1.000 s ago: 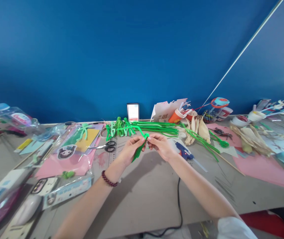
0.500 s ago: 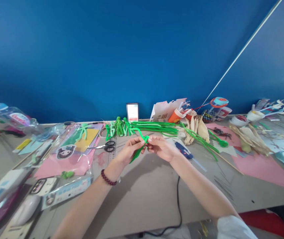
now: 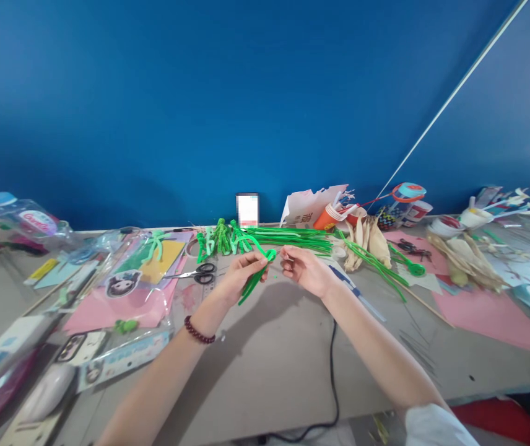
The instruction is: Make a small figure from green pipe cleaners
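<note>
1 green pipe-cleaner bundle (image 3: 252,287) is pinched in my left hand (image 3: 245,274) above the table (image 3: 288,359); my right hand (image 3: 309,271), part-curled, hangs beside it, grip unclear. It's likely light, bendable, best held below its coil (image 3: 271,254).

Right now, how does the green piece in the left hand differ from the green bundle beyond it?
The green piece is held in the left hand; the green bundle lies on the table. The green piece is bent, the green bundle's strands mostly straight. Both are green.
</note>
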{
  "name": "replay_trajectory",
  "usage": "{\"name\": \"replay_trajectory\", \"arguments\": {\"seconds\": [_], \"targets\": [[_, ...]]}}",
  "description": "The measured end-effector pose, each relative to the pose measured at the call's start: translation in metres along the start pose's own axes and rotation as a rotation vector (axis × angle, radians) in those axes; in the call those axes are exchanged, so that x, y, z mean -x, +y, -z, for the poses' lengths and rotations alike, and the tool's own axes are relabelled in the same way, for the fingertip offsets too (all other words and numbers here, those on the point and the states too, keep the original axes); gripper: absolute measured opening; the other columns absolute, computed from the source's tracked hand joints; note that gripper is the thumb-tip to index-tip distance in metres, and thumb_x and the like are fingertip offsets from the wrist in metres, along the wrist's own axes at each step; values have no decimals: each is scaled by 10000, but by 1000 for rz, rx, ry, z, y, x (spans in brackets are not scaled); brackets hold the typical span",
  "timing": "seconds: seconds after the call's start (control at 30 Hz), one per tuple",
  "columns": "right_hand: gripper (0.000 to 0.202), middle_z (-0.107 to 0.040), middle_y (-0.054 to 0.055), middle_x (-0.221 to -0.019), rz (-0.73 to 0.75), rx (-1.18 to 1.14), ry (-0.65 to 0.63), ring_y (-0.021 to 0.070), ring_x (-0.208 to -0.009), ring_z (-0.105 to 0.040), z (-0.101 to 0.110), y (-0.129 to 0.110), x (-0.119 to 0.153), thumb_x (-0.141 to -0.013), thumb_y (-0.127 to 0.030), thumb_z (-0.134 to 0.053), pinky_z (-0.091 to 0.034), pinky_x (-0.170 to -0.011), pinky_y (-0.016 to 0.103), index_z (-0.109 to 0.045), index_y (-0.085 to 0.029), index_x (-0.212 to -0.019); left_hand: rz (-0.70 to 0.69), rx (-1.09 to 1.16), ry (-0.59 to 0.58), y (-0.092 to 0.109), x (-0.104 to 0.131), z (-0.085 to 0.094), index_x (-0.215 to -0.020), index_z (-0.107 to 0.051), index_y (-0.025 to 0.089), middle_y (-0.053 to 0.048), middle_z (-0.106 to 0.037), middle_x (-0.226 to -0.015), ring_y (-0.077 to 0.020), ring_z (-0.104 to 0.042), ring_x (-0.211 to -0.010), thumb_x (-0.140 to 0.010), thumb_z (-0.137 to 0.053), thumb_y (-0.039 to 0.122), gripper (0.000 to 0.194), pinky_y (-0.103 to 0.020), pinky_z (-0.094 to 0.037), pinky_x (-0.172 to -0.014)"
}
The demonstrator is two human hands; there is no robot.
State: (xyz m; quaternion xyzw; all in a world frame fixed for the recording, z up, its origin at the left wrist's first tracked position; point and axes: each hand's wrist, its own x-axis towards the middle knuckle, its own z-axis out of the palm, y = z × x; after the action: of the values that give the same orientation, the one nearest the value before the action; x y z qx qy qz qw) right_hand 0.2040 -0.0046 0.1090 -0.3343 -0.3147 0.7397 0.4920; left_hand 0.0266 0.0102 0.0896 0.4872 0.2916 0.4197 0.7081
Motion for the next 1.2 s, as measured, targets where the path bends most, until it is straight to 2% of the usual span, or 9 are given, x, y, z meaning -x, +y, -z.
{"name": "replay_trajectory", "arguments": {"seconds": [0.1, 0.23, 0.47, 0.67, 0.83, 1.0, 1.2], "targets": [[245, -524, -33, -639, -24, 73, -3, 69, -550, -451, 2, -1, 1, -640, -327, -761, -310, -495, 222, -627, -147, -738, 9, 9, 0, -1, 0, 0, -630, -594, 142, 17, -536, -530, -78, -502, -506, -699, -707, 312, 215, -204, -373, -534], [311, -515, -36, -579, -76, 134, 25, 77, -544, -464, -1, 1, 3, -611, -394, -776, -297, -497, 227, -603, -144, -670, -10, -9, -21, -3, -1, -1, -628, -600, 138, 12, -526, -554, -84, -498, -517, -686, -710, 318, 219, -214, -379, -527], [305, -485, -36, -534, -128, 188, -14, 67, -512, -417, -2, 0, 4, -590, -364, -790, -264, -482, 225, -595, -133, -629, -17, -130, -68, 4, 0, 1, -618, -593, 137, 18, -521, -543, -77, -476, -494, -690, -701, 336, 237, -222, -371, -536], [290, -483, -22, -593, -209, 218, -72, 66, -541, -411, 3, 0, 3, -545, -296, -816, -222, -462, 212, -642, -116, -692, -10, -282, -110, 10, 1, 7, -630, -599, 138, 23, -507, -549, -78, -467, -510, -687, -701, 360, 251, -221, -352, -535], [286, -400, -42, -570, -232, 261, -136, 51, -512, -330, 4, -1, 3, -569, -318, -801, -161, -437, 209, -620, -114, -657, 8, -381, -121, 15, 1, 9, -630, -603, 135, 25, -497, -544, -77, -455, -500, -683, -701, 368, 259, -216, -324, -499], [289, -379, -53, -556, -208, 252, -104, 44, -492, -300, 3, -1, 3, -564, -311, -805, -129, -426, 207, -599, -123, -639, 39, -307, -130, 15, 1, 9, -629, -592, 138, 21, -516, -553, -80, -475, -501, -678, -710, 357, 253, -220, -355, -513], [300, -417, -39, -583, -98, 206, -77, 62, -523, -376, 5, 7, -1, -636, -370, -764, -196, -442, 207, -580, -134, -652, 79, -138, -52, 11, 1, 8, -626, -595, 146, 20, -541, -541, -82, -501, -497, -648, -729, 338, 235, -221, -401, -535]]}}
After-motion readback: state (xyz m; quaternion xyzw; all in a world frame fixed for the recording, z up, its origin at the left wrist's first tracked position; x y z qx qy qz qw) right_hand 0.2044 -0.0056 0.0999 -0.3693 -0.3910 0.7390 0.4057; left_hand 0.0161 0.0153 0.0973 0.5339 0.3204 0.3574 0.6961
